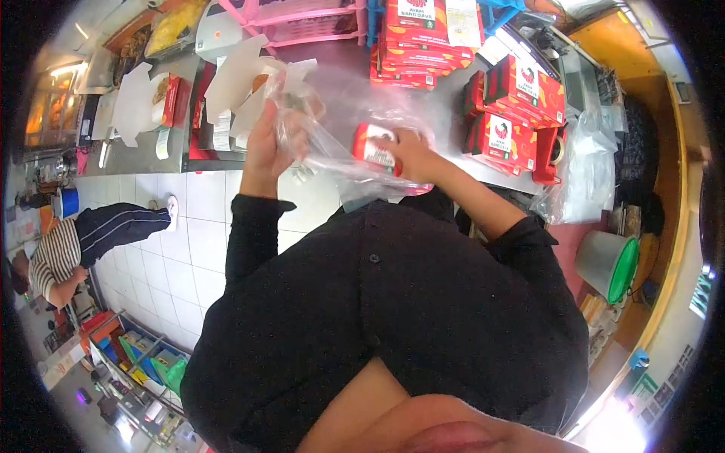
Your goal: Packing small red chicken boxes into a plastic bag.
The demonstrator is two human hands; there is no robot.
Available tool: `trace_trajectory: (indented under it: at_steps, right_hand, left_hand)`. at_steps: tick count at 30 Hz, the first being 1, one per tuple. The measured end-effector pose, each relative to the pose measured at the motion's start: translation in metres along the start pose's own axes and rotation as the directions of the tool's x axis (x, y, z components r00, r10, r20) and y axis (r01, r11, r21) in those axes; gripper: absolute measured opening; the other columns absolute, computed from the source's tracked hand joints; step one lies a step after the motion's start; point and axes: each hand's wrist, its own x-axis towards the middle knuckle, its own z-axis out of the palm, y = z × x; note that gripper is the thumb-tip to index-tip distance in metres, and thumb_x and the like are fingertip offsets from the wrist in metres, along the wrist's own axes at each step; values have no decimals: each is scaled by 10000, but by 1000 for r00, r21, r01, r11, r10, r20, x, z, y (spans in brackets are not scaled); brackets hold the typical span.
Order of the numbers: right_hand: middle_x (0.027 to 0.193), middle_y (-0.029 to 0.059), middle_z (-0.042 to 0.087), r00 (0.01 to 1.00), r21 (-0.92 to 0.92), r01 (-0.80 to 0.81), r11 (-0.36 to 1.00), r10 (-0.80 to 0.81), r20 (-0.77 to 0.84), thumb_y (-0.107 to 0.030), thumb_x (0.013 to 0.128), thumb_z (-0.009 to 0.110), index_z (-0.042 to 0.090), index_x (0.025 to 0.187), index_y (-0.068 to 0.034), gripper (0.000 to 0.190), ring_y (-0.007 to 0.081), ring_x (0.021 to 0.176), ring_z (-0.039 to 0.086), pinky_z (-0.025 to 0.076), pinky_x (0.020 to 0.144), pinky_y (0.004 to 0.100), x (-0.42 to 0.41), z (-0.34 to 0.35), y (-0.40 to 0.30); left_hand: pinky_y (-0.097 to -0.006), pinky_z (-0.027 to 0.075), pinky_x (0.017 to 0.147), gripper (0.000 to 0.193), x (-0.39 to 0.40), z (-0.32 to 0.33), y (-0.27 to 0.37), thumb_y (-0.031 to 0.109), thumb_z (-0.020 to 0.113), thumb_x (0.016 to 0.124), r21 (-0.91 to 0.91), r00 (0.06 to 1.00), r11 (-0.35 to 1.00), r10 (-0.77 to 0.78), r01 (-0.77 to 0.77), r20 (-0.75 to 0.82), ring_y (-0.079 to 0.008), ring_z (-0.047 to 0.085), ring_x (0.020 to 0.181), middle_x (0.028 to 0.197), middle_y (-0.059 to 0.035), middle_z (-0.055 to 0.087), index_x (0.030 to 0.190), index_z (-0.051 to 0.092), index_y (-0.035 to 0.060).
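My left hand (277, 139) is raised over the front edge of the metal table (334, 107), its fingers closed on one end of a clear plastic bag (325, 150). The bag stretches down to the right. My right hand (412, 153) grips a small red and white food carton (375, 146) at the bag's other end; whether the carton is inside the bag, I cannot tell. Behind my left hand stands an open white-lined food box (235, 85) with a paper slip hanging from it.
Red food boxes (433, 54) are stacked at the back, more (504, 133) at the right beside plastic bags (583, 164). Pink (306, 28) and blue racks stand behind. Another open box (170, 99) is at left. A person (62, 255) stands farther left. A green-lidded bucket (606, 263) is at right.
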Motion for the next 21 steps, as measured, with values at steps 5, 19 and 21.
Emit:
trace_trajectory:
  at_steps: [5, 19, 21]
  right_hand:
    - [975, 189, 604, 918, 262, -395, 880, 387, 84, -444, 598, 698, 451, 1270, -125, 783, 375, 962, 549, 409, 853, 462, 4, -22, 26]
    - [1018, 153, 587, 813, -61, -582, 811, 580, -55, -389, 595, 717, 543, 1127, -103, 628, 319, 1059, 516, 432, 862, 450, 34, 6, 31]
    - [1076, 145, 560, 785, -28, -619, 785, 617, -59, -387, 597, 719, 537, 1128, -94, 633, 321, 1067, 506, 425, 870, 463, 34, 9, 28]
  left_hand:
    - [-219, 453, 543, 595, -38, 25, -11, 455, 364, 933, 378, 987, 916, -89, 134, -134, -114, 486, 619, 743, -6, 509, 1426, 160, 192]
    - [-285, 397, 444, 524, -60, -7, -78, 503, 288, 935, 128, 849, 948, -195, 291, -492, -111, 373, 500, 652, 22, 357, 1401, 211, 275]
    - [-278, 383, 411, 502, -64, -14, -87, 530, 307, 921, 161, 866, 951, -161, 265, -472, -100, 351, 472, 630, 24, 351, 1314, 312, 219]
